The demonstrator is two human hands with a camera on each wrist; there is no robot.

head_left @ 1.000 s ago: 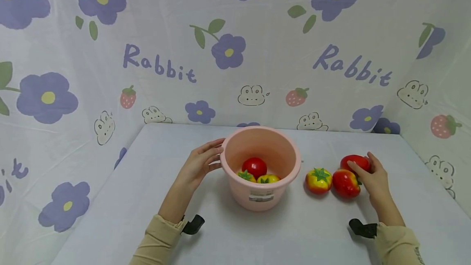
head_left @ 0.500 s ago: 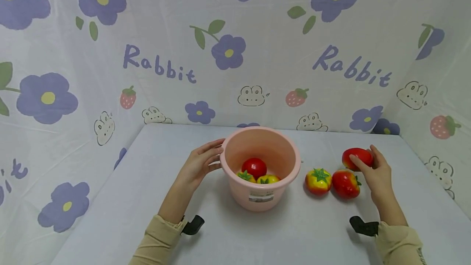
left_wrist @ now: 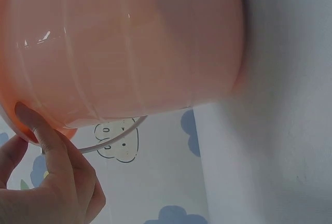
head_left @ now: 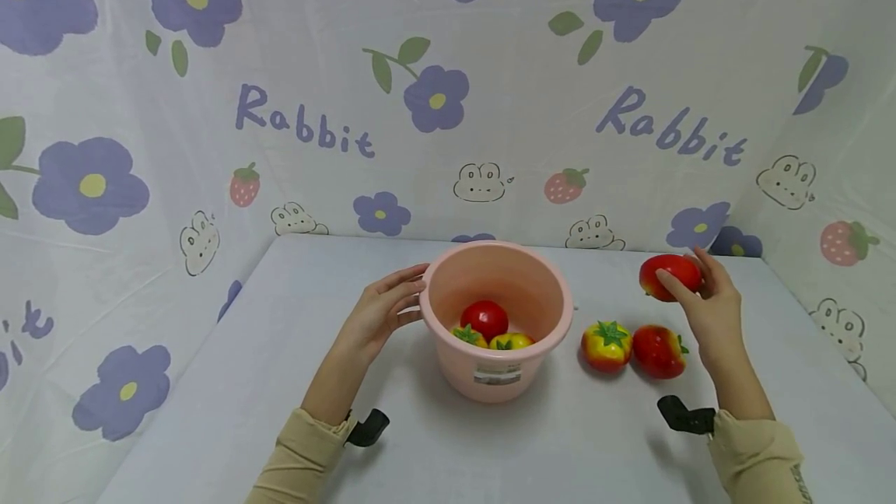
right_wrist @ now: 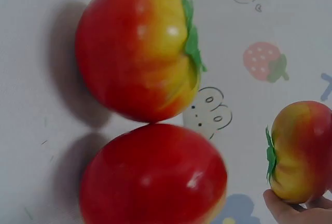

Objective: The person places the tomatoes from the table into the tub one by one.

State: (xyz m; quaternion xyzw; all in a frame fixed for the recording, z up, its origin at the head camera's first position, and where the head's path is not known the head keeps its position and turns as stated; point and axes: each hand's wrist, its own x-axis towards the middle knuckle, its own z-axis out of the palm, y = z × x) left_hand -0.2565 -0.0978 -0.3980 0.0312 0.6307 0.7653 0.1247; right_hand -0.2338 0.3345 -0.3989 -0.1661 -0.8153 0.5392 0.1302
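Note:
A pink bucket [head_left: 498, 376] stands mid-table with three tomatoes [head_left: 484, 320] visible inside. My left hand [head_left: 378, 309] grips the bucket's rim on its left side; in the left wrist view the thumb and fingers of this hand [left_wrist: 54, 182] pinch the rim. Above the table at the right, my right hand [head_left: 717, 306] holds a red tomato [head_left: 665, 274] between thumb and fingers. The right wrist view shows that tomato [right_wrist: 306, 146] with a yellow top and green leaves. Below it on the table sit a yellow-red tomato [head_left: 606, 347] and a redder tomato [head_left: 659, 351], side by side.
The white table [head_left: 448, 461] meets a hanging cloth [head_left: 490, 138] printed with flowers and rabbits at the back and sides. A thin bucket handle [left_wrist: 111, 141] hangs down the bucket's far side. Black camera mounts [head_left: 369, 428] stick out from both wrists.
My right hand has lifted the red tomato off the table, away from the other two, and then moved it slightly left. The left hand and the bucket have stayed put.

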